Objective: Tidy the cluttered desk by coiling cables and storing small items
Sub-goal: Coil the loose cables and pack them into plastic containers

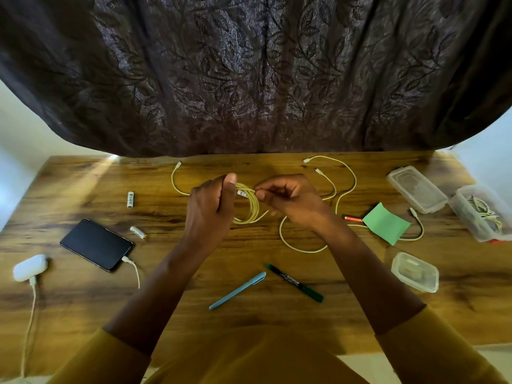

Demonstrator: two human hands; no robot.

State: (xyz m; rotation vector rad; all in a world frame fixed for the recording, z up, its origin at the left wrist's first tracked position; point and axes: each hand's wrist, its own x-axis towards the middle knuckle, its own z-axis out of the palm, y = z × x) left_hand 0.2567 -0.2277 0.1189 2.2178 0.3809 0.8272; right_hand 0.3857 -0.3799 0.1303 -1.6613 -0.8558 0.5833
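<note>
Left grip [212, 202]: clamped round the cable coil [248, 205].
Right grip [288, 199]: pinching the plug end beside the coil.
Tip: tuck end through loops, snug.

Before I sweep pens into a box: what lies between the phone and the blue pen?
In the head view, only the left forearm crosses between the phone and the blue pen; the desk there is otherwise bare.
</note>
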